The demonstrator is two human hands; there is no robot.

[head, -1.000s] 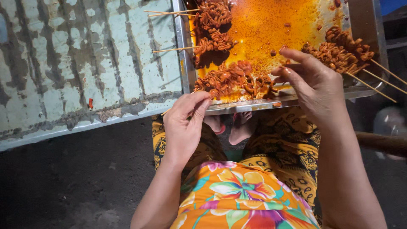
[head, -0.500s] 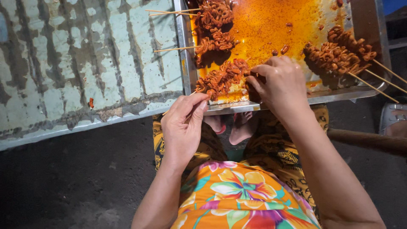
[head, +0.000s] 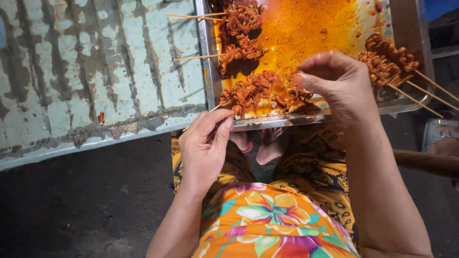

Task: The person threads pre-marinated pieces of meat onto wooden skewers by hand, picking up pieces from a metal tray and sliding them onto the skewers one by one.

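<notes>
Head view: your left hand [head: 204,143] pinches a thin, stiff skewer [head: 213,108] at the tray's [head: 206,57] near edge, while your right hand [head: 337,81] closes fingertips on soft, oily meat [head: 260,91], so grip the bare stick.

A makeshift street-food prep spot — a metal tray [head: 210,71] of sauce-coated skewered meat [head: 253,91] rests on a worn, peeling painted table [head: 95,71] above a dark bare ground [head: 71,205].
</notes>
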